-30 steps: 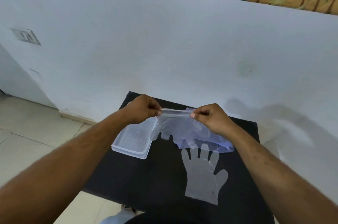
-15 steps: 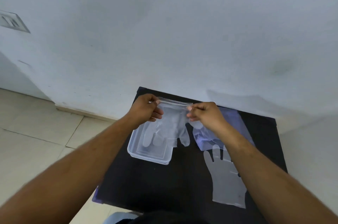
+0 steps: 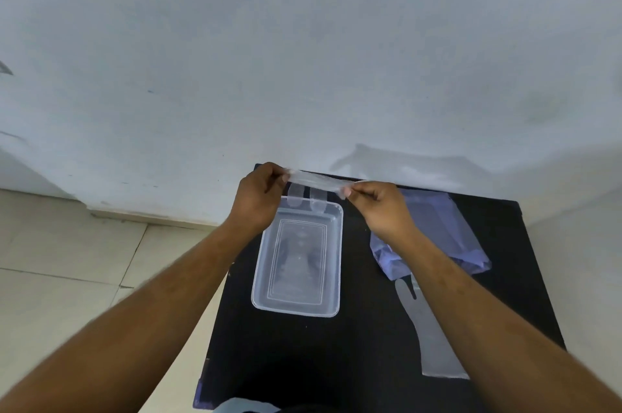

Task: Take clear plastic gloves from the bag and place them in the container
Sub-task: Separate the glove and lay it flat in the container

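A clear plastic glove (image 3: 314,184) is stretched by its cuff between my left hand (image 3: 259,202) and my right hand (image 3: 377,207). It is held above the far end of the clear rectangular container (image 3: 331,261), and its fingers dangle over the far rim. The container's inside looks hazy; I cannot tell what lies in it. A bluish plastic bag (image 3: 447,230) lies to the right, partly behind my right wrist. A second clear glove (image 3: 434,342) lies flat on the black table (image 3: 363,352), partly under my right forearm.
The table is small and pushed against a white wall (image 3: 303,59). Tiled floor (image 3: 67,261) lies to the left, below the table's left edge. The container sits near that left edge.
Both hands carried the glove left and farther back, from over the bag to over the container's far end. The camera tilted down, so the container now shows in full.
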